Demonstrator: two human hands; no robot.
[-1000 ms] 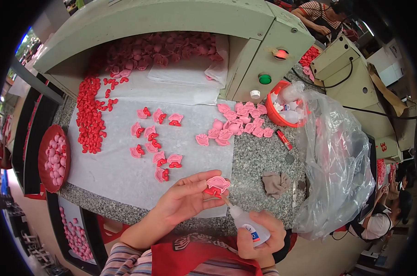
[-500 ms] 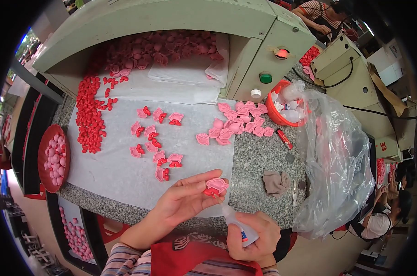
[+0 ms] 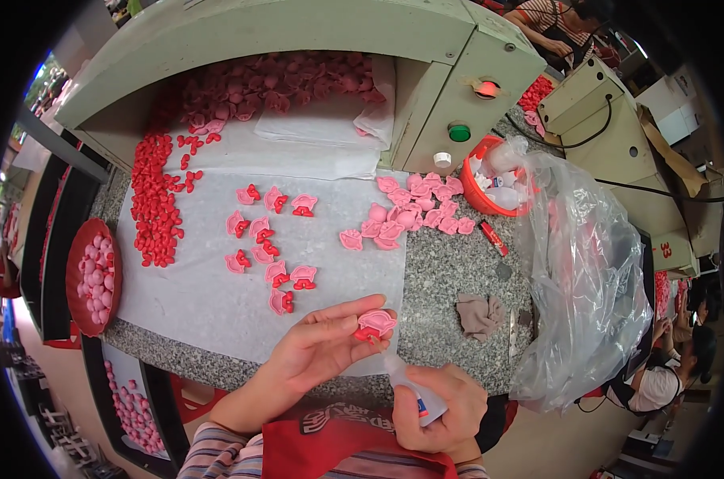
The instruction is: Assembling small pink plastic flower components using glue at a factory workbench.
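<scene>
Between the fingertips of my left hand (image 3: 322, 347) is a small pink moulded piece with a red bow (image 3: 374, 326) at its lower side. My right hand (image 3: 446, 411) grips a white glue bottle (image 3: 423, 399), its thin nozzle pointing up at the red bow; whether the tip touches cannot be made out. Beyond my hands, several pink pieces with red bows (image 3: 279, 301) lie in loose rows on a white paper sheet (image 3: 194, 295). A heap of plain pink pieces (image 3: 402, 215) sits at the sheet's right edge, and loose red bows (image 3: 154, 203) are spread on the left.
A greenish metal housing (image 3: 282, 32) with a green button stands behind, pink pieces piled inside. On the right are an orange basket (image 3: 475, 188) of bottles, a clear plastic bag (image 3: 577, 279), a grey cloth (image 3: 480, 316) and a red tube (image 3: 494, 239). Left stands a red bowl (image 3: 75, 279) of pink balls.
Almost nothing differs. Both hands keep their grip in nearly the same place, with the glue nozzle still close to the red bow; the view has shifted very slightly.
</scene>
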